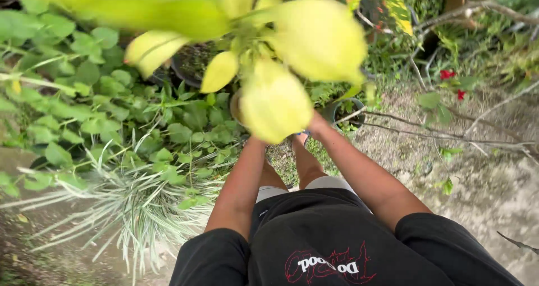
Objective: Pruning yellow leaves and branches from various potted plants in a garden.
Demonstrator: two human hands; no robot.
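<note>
A potted plant with large yellow-green leaves is seen from above, held out in front of the body by both arms. The leaves are blurred and fill the upper middle of the view, so most of the pot is covered; only a small brown part of its rim is seen at the left, under the foliage.

The left hand is almost fully hidden below the leaves, at the end of the left forearm, which is stretched straight forward. The right hand is seen only at the wrist, where it goes under the leaves on the right side of the plant. The fingers of both hands are hidden, so it cannot be told whether they are wide, narrow or closed around the pot.

Under the plant, a foot in a blue sandal is seen on the ground. A black shirt with a red and white print is at the bottom of the view.

On the left, a bed of green creeping leaves is spread, and a tuft of pale striped grass lies below it. A small dark pot stands just beside the right wrist, on bare soil. Red flowers are seen further to the right, among thin dry branches.
</note>
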